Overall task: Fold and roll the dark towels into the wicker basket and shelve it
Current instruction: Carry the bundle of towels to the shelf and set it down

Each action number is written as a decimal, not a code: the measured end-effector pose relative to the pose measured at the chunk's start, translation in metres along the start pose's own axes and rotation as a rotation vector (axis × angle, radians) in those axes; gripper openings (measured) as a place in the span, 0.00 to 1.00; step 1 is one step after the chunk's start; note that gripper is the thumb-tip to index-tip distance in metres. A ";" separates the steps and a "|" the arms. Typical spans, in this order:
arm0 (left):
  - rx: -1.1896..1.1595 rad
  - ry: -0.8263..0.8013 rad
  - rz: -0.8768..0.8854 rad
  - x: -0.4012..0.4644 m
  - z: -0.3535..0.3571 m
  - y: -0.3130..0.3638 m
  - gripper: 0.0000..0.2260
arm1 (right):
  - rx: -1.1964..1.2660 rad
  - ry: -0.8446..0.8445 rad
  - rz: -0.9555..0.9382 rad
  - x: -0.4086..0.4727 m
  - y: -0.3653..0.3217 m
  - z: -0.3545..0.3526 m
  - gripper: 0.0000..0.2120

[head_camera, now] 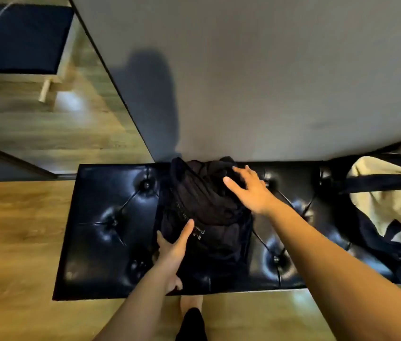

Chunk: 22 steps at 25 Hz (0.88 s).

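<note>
Dark towels (pixel 209 212) heaped mid-tabletop (pixel 106 242), long axis running from near edge toward wall (pixel 268 70). Left hand (pixel 173 252) at near-left corner of pile, fingers straight, flat against cloth, gripping nothing. Right hand (pixel 248 190) over far-right crest, fingers spread, touching or just above fabric. Bare padding left of pile for folding; beige bag (pixel 386 212) crowding right end. Wicker basket not visible.

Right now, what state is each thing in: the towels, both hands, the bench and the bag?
dark towels: bunched in a loose pile, not yet rolled.
left hand: open, fingers flat on the pile's near edge.
right hand: open, resting on the pile's top.
tufted bench: bearing the pile.
beige bag: slumped at the bench's right end.
</note>
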State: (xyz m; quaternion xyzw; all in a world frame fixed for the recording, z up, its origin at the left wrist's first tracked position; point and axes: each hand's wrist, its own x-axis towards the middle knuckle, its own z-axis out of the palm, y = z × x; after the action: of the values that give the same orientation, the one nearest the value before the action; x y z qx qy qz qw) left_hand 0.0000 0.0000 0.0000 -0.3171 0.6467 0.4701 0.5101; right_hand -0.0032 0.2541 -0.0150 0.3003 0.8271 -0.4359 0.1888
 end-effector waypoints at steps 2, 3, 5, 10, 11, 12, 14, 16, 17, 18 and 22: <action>-0.111 0.023 0.129 0.022 0.009 0.000 0.60 | -0.002 -0.023 0.053 0.030 -0.004 0.002 0.39; -0.141 0.046 0.180 0.030 0.015 0.000 0.58 | -0.012 -0.054 0.091 0.045 -0.005 0.003 0.39; -0.197 0.044 0.282 0.039 0.022 0.003 0.56 | -0.041 -0.142 0.134 0.062 -0.005 0.012 0.41; -0.121 0.043 0.440 0.047 0.016 0.024 0.45 | 0.024 -0.282 0.117 0.039 -0.001 0.028 0.41; -0.073 0.058 0.459 0.045 0.012 0.028 0.46 | 0.054 -0.290 0.130 0.030 0.004 0.026 0.41; -0.047 0.074 0.471 0.048 0.008 0.031 0.48 | 0.079 -0.300 0.144 0.022 0.011 0.022 0.43; 0.019 0.120 0.386 0.045 0.000 0.032 0.56 | 0.176 -0.325 0.169 0.003 0.025 0.021 0.48; 0.070 0.124 0.133 0.038 -0.005 0.029 0.60 | 0.304 -0.326 0.186 -0.007 0.036 0.027 0.50; 0.057 0.108 0.022 0.033 -0.004 0.025 0.61 | 0.343 -0.329 0.193 -0.008 0.042 0.033 0.48; 0.017 0.076 -0.014 0.030 -0.003 0.022 0.61 | 0.371 -0.331 0.189 -0.008 0.046 0.041 0.47; -0.096 -0.030 0.063 0.033 -0.002 0.024 0.52 | 0.553 -0.269 0.220 -0.015 0.038 0.063 0.54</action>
State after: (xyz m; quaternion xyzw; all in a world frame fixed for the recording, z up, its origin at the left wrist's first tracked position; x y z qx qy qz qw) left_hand -0.0307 0.0090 -0.0244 -0.3138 0.6253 0.5210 0.4889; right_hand 0.0360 0.2137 -0.0640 0.3676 0.6076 -0.6567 0.2538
